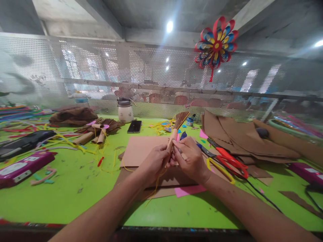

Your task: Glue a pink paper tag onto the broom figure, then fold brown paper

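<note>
Both hands meet over the middle of the green table (75,188), holding a small paper broom (176,127) with a rolled tan handle and a fan of brown fringe pointing up and away. My left hand (155,161) grips the lower handle. My right hand (190,158) pinches the handle just beside it, fingers curled. A thin yellow strip (156,186) hangs down from below the hands. Under them lie flat brown card sheets (141,149) and a pink sheet (189,190).
Red-handled scissors (228,159) and yellow-handled scissors (219,169) lie right of my hands. Brown cut card (239,134) is piled at back right. More paper brooms (97,129), a phone (134,126), a white jar (125,111) and pink boxes (22,168) sit left and behind.
</note>
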The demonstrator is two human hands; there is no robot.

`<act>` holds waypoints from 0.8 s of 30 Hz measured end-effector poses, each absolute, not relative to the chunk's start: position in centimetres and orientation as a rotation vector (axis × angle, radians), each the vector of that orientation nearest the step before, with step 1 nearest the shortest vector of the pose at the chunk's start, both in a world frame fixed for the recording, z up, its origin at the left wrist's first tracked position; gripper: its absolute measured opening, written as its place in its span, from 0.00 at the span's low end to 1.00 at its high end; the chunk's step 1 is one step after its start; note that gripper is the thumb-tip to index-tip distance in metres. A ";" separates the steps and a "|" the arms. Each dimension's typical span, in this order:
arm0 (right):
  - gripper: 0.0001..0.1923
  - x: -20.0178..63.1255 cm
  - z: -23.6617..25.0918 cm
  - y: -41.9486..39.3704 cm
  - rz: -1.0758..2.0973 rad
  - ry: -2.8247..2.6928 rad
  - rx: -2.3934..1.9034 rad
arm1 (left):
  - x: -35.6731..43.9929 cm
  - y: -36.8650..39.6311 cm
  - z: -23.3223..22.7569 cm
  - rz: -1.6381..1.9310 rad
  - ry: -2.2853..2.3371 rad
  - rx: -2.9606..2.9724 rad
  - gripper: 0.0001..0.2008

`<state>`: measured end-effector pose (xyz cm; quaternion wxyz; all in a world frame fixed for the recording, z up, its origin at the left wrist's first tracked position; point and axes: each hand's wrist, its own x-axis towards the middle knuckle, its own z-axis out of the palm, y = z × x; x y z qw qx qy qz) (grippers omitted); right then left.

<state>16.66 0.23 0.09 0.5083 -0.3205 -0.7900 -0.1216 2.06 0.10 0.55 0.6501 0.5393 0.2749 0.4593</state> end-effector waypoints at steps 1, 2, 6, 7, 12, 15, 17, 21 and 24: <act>0.13 16.7 0.1 0.2 -0.294 -1.902 -0.765 | 2.1 0.1 0.5 1.049 0.616 1.220 0.09; 0.13 16.7 0.1 0.3 -0.296 -1.902 -0.758 | 2.1 0.1 0.5 1.052 0.608 1.215 0.09; 0.13 16.6 0.0 0.3 -0.293 -1.907 -0.755 | 2.1 0.3 0.4 1.042 0.583 1.193 0.10; 0.13 16.6 0.1 0.2 -0.285 -1.906 -0.753 | 2.1 0.4 0.4 1.039 0.573 1.180 0.10; 0.18 16.9 1.1 -0.2 -0.212 -1.811 -0.777 | 1.7 0.4 0.8 0.992 0.553 1.081 0.07; 0.18 17.4 1.8 -0.1 -0.206 -1.704 -0.818 | 1.5 0.2 1.4 0.965 0.591 1.029 0.07; 0.14 17.9 2.1 0.3 -0.189 -1.639 -0.853 | 1.5 0.1 1.6 0.965 0.607 1.022 0.06; 0.08 18.8 1.9 1.5 -0.064 -1.520 -0.941 | 1.5 0.3 1.6 0.982 0.597 1.014 0.04; 0.07 19.1 1.5 2.3 0.046 -1.470 -1.005 | 1.5 0.3 1.6 0.968 0.581 1.000 0.04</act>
